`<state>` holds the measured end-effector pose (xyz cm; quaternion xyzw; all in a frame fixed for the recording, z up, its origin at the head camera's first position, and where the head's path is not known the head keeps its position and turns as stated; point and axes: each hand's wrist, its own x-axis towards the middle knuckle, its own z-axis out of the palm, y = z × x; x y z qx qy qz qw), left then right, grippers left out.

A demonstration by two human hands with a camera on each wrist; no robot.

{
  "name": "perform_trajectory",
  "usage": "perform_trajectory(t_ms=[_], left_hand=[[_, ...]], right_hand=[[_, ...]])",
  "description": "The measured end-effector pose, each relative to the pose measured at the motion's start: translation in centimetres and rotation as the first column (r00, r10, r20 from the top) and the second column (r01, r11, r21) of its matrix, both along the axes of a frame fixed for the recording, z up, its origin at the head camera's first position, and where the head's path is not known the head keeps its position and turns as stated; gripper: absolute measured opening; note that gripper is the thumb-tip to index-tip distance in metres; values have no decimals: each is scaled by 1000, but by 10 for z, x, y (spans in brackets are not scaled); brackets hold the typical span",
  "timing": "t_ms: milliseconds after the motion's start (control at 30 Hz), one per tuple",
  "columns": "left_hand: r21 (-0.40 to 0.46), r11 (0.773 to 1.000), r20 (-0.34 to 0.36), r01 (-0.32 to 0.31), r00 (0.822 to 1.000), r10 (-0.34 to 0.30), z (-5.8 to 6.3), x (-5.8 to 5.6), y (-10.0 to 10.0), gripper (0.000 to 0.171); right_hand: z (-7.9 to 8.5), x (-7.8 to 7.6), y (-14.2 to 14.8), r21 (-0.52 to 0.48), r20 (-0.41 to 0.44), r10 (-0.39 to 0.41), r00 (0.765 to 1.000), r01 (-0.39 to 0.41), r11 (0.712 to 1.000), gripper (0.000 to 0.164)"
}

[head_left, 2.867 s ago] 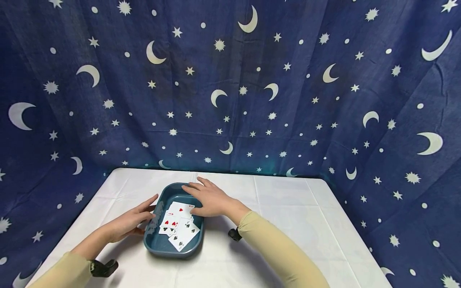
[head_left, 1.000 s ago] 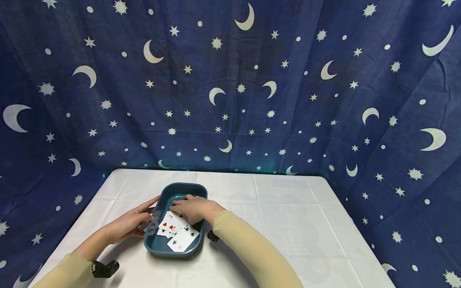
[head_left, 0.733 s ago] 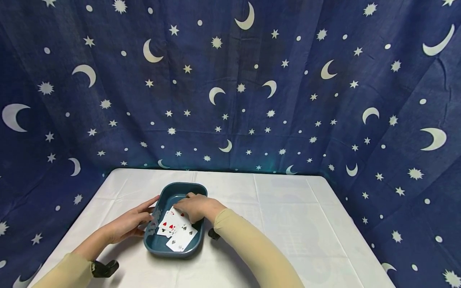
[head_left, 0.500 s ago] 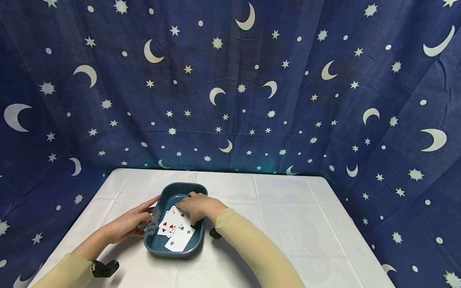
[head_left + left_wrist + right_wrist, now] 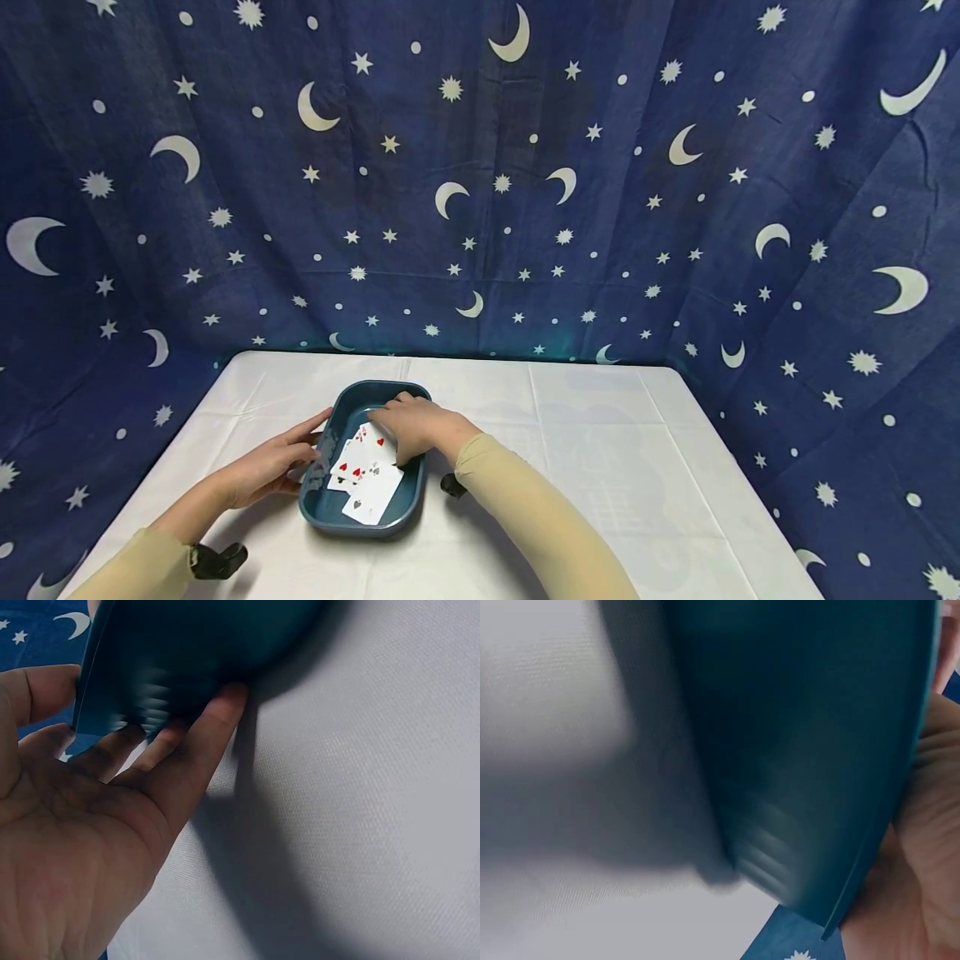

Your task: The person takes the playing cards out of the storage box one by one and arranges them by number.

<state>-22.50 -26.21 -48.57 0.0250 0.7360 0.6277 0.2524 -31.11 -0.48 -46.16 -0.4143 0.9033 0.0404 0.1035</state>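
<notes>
A dark teal rectangular tub (image 5: 405,521) with rounded corners stands on the white table. Inside, several playing cards (image 5: 371,479) overlap face up, with red hearts and black spades showing. My right hand (image 5: 416,425) reaches over the tub's right rim, its fingers and thumb curled about the far right edges of the upper cards; the fingertips are partly hidden. My left hand (image 5: 266,467) lies against the tub's left side. In the left wrist view its long fingers (image 5: 199,746) touch the outer wall from below, thumb at the rim. The right wrist view shows the tub's outer wall (image 5: 802,750), cards hidden behind it.
The table (image 5: 585,483) is covered with a creased white cloth and stretches to the right of the tub. Behind it hangs a dark blue curtain (image 5: 480,208) with moons and stars. A black wrist strap piece (image 5: 217,561) sits at the left wrist.
My right hand came down from above the far right rim into the tub onto the cards, then drew slightly back up and right, shifting and turning the upper cards. My left hand stayed put.
</notes>
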Motion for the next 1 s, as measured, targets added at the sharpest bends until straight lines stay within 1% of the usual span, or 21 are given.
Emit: perform_trajectory(t_ms=[167,300,433,533,733,1000], left_hand=[[-6,1000,2,-6,1000,6,1,1,-1,77],[3,1000,9,-5,1000,5,0,0,-1,77],[12,1000,18,-13,1000,13,0,-1,0,78],[11,1000,20,-17,1000,17,1,-1,1,79],[17,1000,16,5,1000,-6,3,0,1,80],[35,999,19,28,999,-28,0,0,-2,80]], right_hand=[[3,-2,3,-38,-27,2,1000,-3,999,94],[6,-4,5,-51,-82,13,997,-17,999,96],[10,-6,8,-59,-153,25,988,-34,998,93],[13,-7,11,-75,-181,29,983,-43,996,88],[24,-7,23,-132,-180,5,984,-30,991,81],[39,-13,53,-235,-135,-46,990,13,972,86]])
